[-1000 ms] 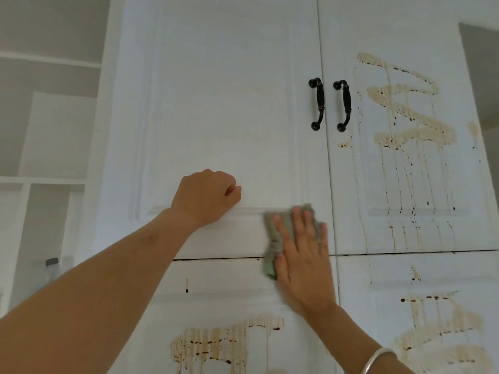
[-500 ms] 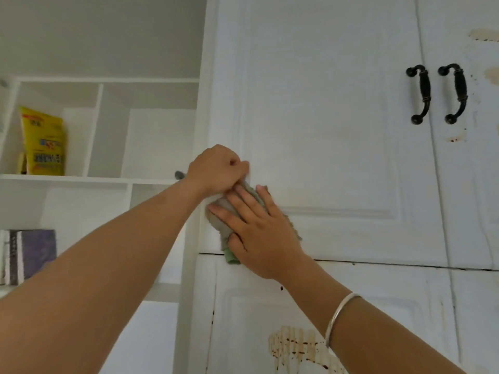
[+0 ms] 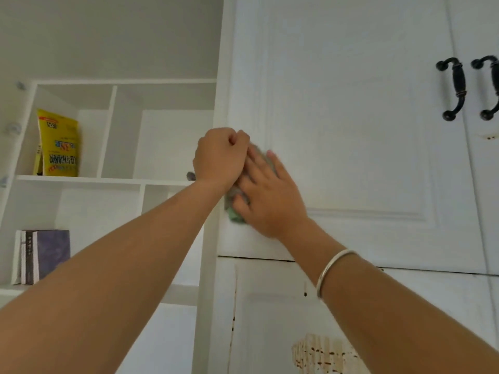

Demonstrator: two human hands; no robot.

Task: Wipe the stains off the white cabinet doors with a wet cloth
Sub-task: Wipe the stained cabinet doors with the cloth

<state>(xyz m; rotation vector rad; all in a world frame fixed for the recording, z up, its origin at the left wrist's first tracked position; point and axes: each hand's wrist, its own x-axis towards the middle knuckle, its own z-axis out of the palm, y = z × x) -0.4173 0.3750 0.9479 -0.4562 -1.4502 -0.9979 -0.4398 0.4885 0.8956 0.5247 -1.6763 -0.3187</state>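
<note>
A yellow packet (image 3: 58, 147) is stood upright in the upper left compartment of the open shelves (image 3: 81, 180); books (image 3: 43, 255) are stood in the compartment below. A green cloth (image 3: 235, 211) is pressed flat by the right hand (image 3: 270, 195), fingers spread, near the lower left corner of the upper cabinet door (image 3: 351, 130). The left hand (image 3: 220, 157) is closed in a fist, apparently empty, hiding most of the cloth. Brown stains (image 3: 321, 354) are cut off at the lower edge.

Bare upper door panel (image 3: 351, 130) rightward of both hands, up to two black handles (image 3: 455, 91).
</note>
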